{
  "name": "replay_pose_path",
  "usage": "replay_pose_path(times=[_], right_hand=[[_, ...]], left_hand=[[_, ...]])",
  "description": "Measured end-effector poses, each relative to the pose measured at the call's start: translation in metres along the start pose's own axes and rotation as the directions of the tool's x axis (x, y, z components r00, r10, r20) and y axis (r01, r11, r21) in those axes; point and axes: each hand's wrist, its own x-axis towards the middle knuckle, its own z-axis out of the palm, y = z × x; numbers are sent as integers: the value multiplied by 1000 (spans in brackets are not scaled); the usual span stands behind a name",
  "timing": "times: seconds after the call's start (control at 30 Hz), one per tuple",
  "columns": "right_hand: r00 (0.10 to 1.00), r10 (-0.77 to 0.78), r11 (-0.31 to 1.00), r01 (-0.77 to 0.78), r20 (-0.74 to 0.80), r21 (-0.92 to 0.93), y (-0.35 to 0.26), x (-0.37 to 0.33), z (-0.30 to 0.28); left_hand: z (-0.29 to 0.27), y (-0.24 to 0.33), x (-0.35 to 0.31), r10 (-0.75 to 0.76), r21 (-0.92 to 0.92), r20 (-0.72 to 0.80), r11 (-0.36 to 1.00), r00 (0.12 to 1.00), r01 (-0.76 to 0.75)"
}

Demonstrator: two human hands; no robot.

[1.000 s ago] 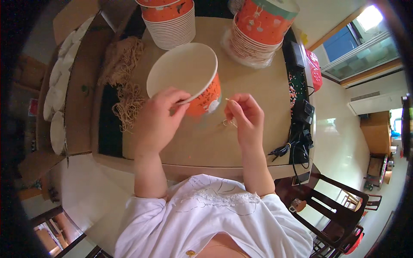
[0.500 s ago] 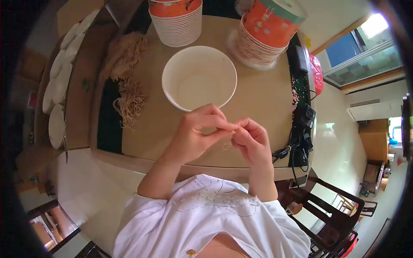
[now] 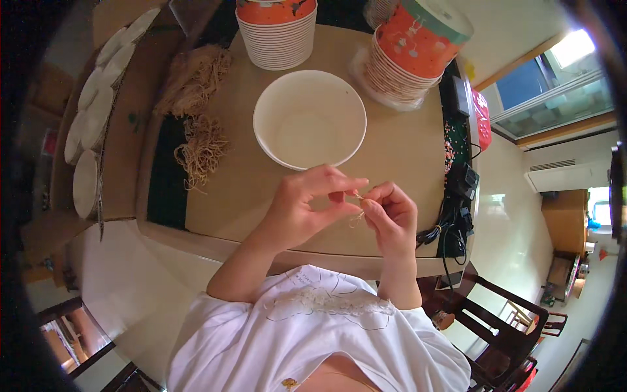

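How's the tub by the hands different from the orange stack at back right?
The tub stands singly, mouth up; the orange stack is several nested upside down. The tub shows its white inside; the orange stack shows its patterned orange and teal outside. Both have pale, round rims.

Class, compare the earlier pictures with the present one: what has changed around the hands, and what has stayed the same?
The left hand let go of the tub and moved rightward to the right hand, which came nearer the body. The tub, tilted before, now stands upright. Unchanged: the right hand pinches the thin string; the stacked tubs and tangled twine lie undisturbed.
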Motion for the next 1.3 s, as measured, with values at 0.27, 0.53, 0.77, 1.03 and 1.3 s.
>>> replay_pose_path(times=[0.27, 0.53, 0.77, 1.03, 1.3], right_hand=[[999, -16, 999, 18, 34, -43, -1, 0, 1], [963, -255, 922, 212, -93, -325, 4, -3, 15], [940, -338, 891, 307, -38, -335, 6, -4, 14], [949, -302, 913, 260, -91, -314, 6, -3, 13], [910, -300, 937, 224, -285, -269, -5, 2, 5]], left_hand=[[-2, -10, -2, 183, 120, 36, 975, 983, -186], [5, 0, -4, 59, 258, -16, 965, 998, -52], [4, 1, -2, 53, 257, 57, 964, 997, -66], [3, -1, -3, -4, 122, 123, 992, 992, -11], [22, -17, 47, 182, 609, -34, 784, 983, -124]])
